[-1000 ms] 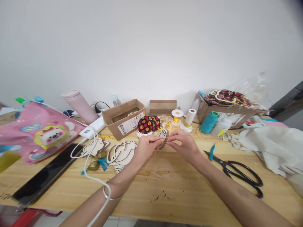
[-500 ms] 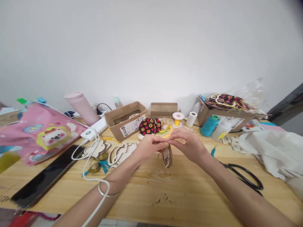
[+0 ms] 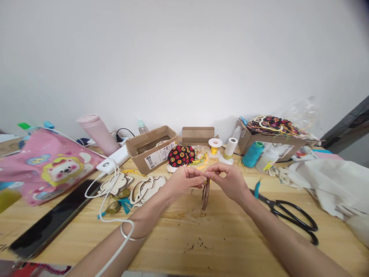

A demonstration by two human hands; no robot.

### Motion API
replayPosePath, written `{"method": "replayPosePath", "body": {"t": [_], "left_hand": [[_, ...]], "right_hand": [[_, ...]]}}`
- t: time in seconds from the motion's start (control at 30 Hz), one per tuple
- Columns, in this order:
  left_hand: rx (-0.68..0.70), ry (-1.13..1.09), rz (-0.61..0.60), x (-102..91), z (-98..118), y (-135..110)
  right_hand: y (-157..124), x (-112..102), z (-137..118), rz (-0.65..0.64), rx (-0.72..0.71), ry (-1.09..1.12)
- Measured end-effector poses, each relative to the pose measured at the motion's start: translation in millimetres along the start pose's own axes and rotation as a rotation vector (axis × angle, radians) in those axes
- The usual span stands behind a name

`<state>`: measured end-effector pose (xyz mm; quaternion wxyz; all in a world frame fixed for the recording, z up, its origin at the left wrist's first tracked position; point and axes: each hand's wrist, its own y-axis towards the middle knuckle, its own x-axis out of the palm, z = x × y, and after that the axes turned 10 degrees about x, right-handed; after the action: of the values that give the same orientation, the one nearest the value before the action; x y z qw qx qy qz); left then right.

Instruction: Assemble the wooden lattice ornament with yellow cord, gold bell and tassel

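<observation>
My left hand (image 3: 184, 181) and my right hand (image 3: 227, 180) meet in front of me above the table, thumbs and fingers pinched tip to tip. Beneath the fingertips hangs a stack of thin wooden tags (image 3: 205, 197), turned edge-on so that its dark and light layers show. A bit of yellowish thread seems to be at the pinch, but the fingers hide most of it. Just beyond the hands lies a black patterned fabric piece (image 3: 181, 156) with yellow tassel threads (image 3: 201, 158).
Wooden cutouts (image 3: 148, 190), a teal tassel (image 3: 125, 204) and a phone (image 3: 52, 219) lie left. Behind stand a cardboard box (image 3: 157, 157), a yellow thread spool (image 3: 215, 146) and a teal thread cone (image 3: 253, 154). Black scissors (image 3: 291, 213) lie right. A white cable (image 3: 115, 219) crosses my left forearm.
The wooden tags have turned from showing a lettered face to edge-on. My hands stay pinched together, with the right hand slightly shifted. The view has moved a little, uncovering more of the scissors.
</observation>
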<state>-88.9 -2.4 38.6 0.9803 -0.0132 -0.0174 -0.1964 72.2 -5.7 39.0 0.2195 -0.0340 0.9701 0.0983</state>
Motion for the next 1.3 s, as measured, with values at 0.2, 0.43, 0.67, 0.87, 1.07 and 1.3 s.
{"method": "replayPosePath", "body": {"t": [0.2,0.43,0.67,0.87,1.07,1.3], "left_hand": [[-0.001,-0.082,0.018,-0.1,-2.4,2.2],[0.006,-0.101,0.11,0.6,-6.6,4.8],[-0.009,-0.071,0.113,7.7,-6.2,3.0],[0.006,-0.091,0.131,9.7,-7.8,4.7],[-0.022,-0.277,0.108,12.4,-15.3,5.1],[-0.043,-0.396,0.085,15.5,-16.1,3.8]], "right_hand": [[-2.7,-1.4,4.3,0.045,0.015,0.087],[-7.7,3.2,14.0,0.112,-0.024,0.091],[-11.9,6.2,16.9,0.144,-0.07,0.025],[-11.0,4.4,14.0,0.125,-0.042,0.134],[-9.0,4.4,16.7,0.157,0.015,0.095],[-16.0,0.9,15.3,0.286,-0.399,-0.245]]}}
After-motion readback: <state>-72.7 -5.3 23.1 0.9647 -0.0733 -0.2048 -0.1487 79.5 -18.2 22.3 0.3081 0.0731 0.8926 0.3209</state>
